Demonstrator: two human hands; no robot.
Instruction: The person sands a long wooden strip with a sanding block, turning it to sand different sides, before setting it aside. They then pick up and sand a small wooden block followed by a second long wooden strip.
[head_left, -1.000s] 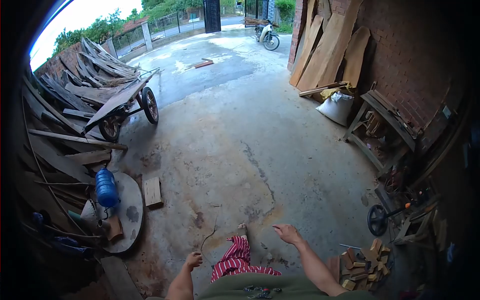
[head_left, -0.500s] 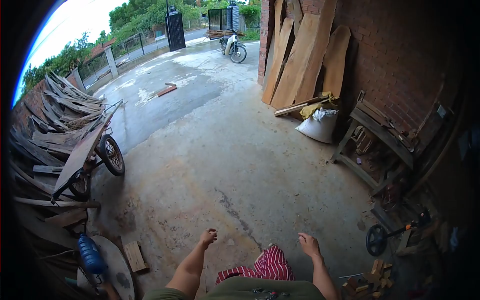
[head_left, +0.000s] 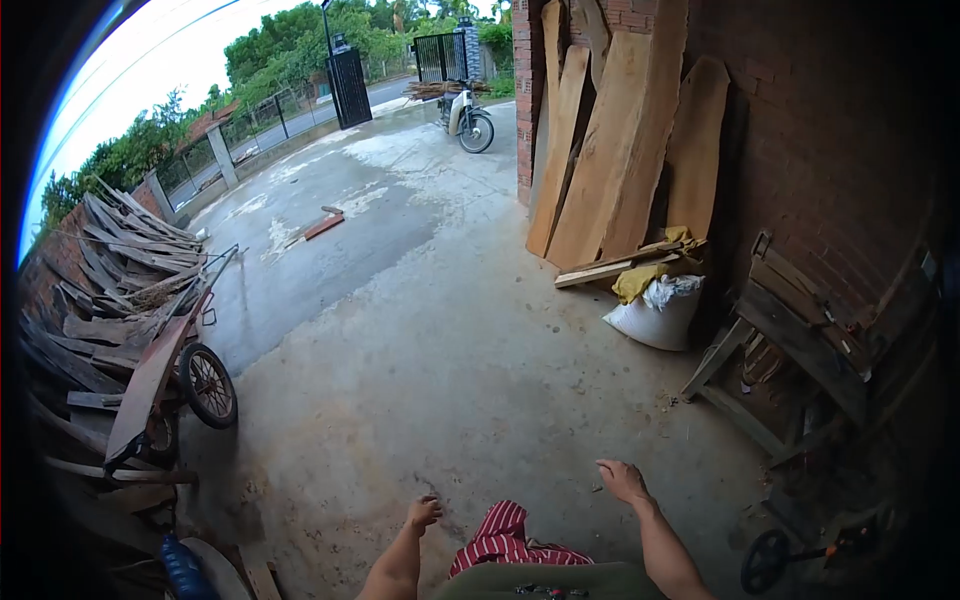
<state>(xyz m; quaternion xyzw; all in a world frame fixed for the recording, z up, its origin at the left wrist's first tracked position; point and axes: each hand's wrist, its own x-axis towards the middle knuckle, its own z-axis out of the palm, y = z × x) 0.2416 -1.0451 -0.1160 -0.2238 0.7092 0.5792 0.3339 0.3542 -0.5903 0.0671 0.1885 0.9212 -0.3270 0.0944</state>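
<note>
My left hand (head_left: 423, 513) hangs low at the bottom centre, fingers loosely curled, holding nothing. My right hand (head_left: 623, 481) is a little further right and higher, fingers slightly apart, also empty. Between the two arms shows a leg in red and white striped cloth (head_left: 503, 537), above bare concrete floor (head_left: 450, 370). Neither hand touches anything.
A two-wheeled cart (head_left: 175, 385) and stacked planks (head_left: 110, 270) fill the left. A blue bottle (head_left: 183, 572) lies bottom left. Wide boards (head_left: 620, 140) lean on the brick wall, with a white sack (head_left: 655, 312) below and a wooden bench frame (head_left: 790, 370) right. A motorbike (head_left: 465, 115) stands far back.
The view has moved forward and tilted up; the cart and blue bottle slid down-left. My left hand rose, then dropped again; my right hand stayed out in front.
</note>
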